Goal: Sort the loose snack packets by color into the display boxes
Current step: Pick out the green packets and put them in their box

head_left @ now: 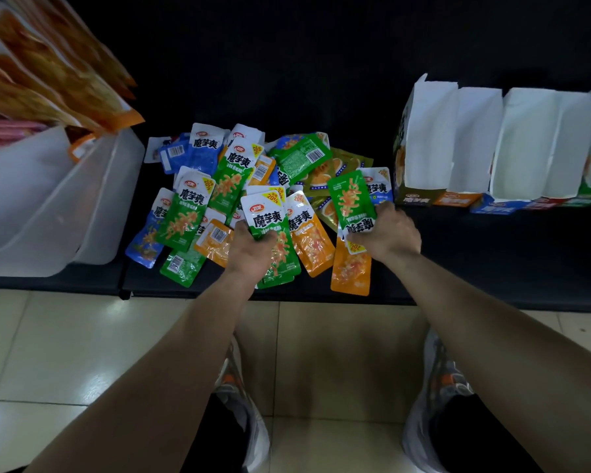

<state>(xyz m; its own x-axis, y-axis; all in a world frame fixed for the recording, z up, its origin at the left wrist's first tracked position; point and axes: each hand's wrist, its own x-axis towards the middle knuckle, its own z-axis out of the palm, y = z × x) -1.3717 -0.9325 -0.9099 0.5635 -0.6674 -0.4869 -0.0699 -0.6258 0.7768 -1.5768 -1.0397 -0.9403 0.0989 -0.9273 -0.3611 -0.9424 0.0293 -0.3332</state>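
Observation:
A heap of loose snack packets (226, 172) in green, blue, orange and olive lies on the dark shelf (492, 247). My left hand (249, 250) grips a small stack of green packets (270, 220) at the heap's front. My right hand (389, 233) pinches a single green packet (350, 199), held upside down above the orange packets (350, 271). Display boxes (492, 145) with white open insides stand in a row at the right; their fronts show olive, orange, blue and green.
A translucent white bin (65, 199) with large orange bags (48, 70) stands at the left. The shelf's front edge runs just behind my hands. Beige floor tiles (82, 336) and my two shoes lie below.

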